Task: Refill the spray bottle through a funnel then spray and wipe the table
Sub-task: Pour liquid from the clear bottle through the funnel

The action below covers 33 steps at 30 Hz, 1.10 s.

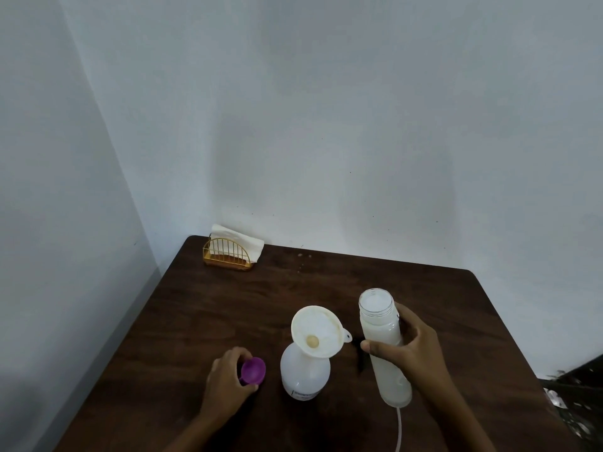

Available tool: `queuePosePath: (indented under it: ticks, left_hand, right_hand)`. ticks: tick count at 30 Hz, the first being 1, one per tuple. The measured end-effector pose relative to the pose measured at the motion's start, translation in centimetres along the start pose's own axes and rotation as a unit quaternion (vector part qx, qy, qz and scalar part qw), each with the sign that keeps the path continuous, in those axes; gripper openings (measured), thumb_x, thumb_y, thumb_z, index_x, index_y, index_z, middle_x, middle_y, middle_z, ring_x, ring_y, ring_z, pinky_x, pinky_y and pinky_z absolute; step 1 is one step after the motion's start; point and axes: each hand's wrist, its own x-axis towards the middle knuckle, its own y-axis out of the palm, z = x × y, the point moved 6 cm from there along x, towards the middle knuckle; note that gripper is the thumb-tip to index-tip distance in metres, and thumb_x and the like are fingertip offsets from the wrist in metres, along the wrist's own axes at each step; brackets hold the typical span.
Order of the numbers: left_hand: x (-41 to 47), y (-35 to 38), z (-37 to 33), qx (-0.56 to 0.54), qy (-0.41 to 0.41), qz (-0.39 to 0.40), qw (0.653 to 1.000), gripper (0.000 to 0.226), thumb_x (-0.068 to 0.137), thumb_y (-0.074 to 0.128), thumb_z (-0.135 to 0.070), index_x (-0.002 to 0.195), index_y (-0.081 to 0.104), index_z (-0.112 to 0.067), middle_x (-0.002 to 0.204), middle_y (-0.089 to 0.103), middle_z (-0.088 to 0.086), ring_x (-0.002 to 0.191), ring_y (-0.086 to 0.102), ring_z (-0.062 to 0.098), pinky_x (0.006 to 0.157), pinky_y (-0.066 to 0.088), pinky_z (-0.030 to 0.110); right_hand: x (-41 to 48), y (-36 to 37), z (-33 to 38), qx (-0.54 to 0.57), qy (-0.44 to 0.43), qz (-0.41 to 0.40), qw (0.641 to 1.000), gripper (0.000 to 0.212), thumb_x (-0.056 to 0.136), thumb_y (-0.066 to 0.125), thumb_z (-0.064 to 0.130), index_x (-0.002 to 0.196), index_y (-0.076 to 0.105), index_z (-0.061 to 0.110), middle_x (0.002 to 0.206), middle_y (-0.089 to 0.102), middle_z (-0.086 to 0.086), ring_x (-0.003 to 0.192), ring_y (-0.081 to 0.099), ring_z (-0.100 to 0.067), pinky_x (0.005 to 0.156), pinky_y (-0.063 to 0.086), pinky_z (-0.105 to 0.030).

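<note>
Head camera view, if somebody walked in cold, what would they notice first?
Probably the white funnel seated in the neck of the white spray bottle at the middle of the dark wooden table. Just right of it, the right hand holds an uncapped bottle of milky liquid, while the left hand holds a purple cap. A gold napkin holder sits at the far left corner.

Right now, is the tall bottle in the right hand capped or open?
Open. The bottle shows a bare threaded mouth, and the left hand holds a purple cap on the table.
</note>
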Motion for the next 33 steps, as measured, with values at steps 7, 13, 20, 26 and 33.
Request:
queuePosePath:
  ticks: [7,13,20,26,33]
  left_hand:
    - [0.4,-1.6,-4.5,-0.089,-0.04,0.148,0.984,0.134,0.032,0.084,-0.063,0.141,0.009,-0.048,0.155,0.016,-0.001,0.142,0.015,0.027,0.112,0.024,0.05]
    - [-0.7,-5.9,-15.4,-0.168,0.172,0.228,0.943,0.113,0.049,0.082,-0.052,0.133,0.006,-0.06,0.151,0.016,-0.02,0.138,0.019,0.001,0.113,0.022,0.034]
    - [-0.1,-2.3,-15.4,-0.04,0.185,0.23,0.955,0.123,0.054,0.078,-0.06,0.144,-0.004,-0.043,0.154,0.011,-0.015,0.142,0.012,0.015,0.114,0.022,0.045]
    - [-0.2,-1.5,-15.4,-0.066,0.171,0.214,0.96,0.112,0.06,0.076,-0.055,0.147,0.012,-0.028,0.148,0.025,-0.009,0.135,0.027,0.012,0.112,0.03,0.038]
    - [-0.2,-1.9,-15.1,-0.111,0.169,0.181,0.962,0.098,0.062,0.082,-0.045,0.143,0.027,-0.029,0.136,0.036,-0.017,0.122,0.038,0.002,0.097,0.036,0.02]
  right_hand:
    - [0.2,-0.1,-0.3,0.003,0.006,-0.001,1.0,0.063,0.054,0.085,0.002,0.102,0.059,0.034,0.1,0.063,0.033,0.092,0.06,0.007,0.069,0.048,-0.007]
    - [0.4,0.2,-0.2,-0.012,-0.002,0.012,1.0,0.065,0.055,0.085,0.002,0.104,0.058,0.035,0.103,0.063,0.033,0.095,0.06,0.006,0.072,0.047,-0.006]
    - [0.8,1.2,0.0,-0.03,-0.018,0.053,0.998,0.065,0.057,0.082,-0.004,0.109,0.058,0.027,0.101,0.067,0.013,0.092,0.06,0.005,0.06,0.049,-0.008]
    - [1.2,1.4,-0.4,-0.073,-0.03,0.067,0.995,0.066,0.056,0.083,-0.002,0.105,0.058,0.035,0.106,0.066,0.019,0.098,0.06,-0.002,0.071,0.048,-0.009]
    - [1.6,2.0,-0.8,-0.153,-0.027,0.062,0.986,0.068,0.055,0.082,0.011,0.103,0.05,0.046,0.104,0.061,0.015,0.097,0.058,-0.005,0.071,0.047,-0.009]
